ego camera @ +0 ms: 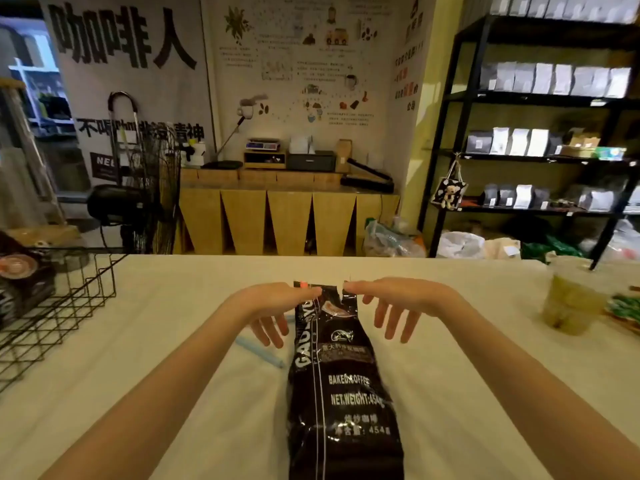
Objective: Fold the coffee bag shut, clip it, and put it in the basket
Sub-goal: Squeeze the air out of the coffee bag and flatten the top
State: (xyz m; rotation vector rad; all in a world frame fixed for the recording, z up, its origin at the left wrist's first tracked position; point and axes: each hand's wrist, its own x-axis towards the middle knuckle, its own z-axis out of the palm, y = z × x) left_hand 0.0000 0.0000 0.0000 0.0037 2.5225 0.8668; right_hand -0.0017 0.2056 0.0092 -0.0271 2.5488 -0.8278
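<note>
A black coffee bag [343,393] with white lettering lies lengthwise on the cream tablecloth, its open top pointing away from me. My left hand [273,306] pinches the top left corner of the bag between thumb and forefinger, the other fingers spread. My right hand [398,303] pinches the top right corner the same way. A light blue clip [258,349] lies on the cloth just left of the bag, partly under my left hand. The black wire basket [69,296] stands at the table's left edge.
Dark coffee packages [20,282] sit inside the basket. A clear plastic cup with a green drink [568,299] stands at the right, with a green packet [627,308] beside it. Beyond the table are a fan, a wooden counter and black shelves.
</note>
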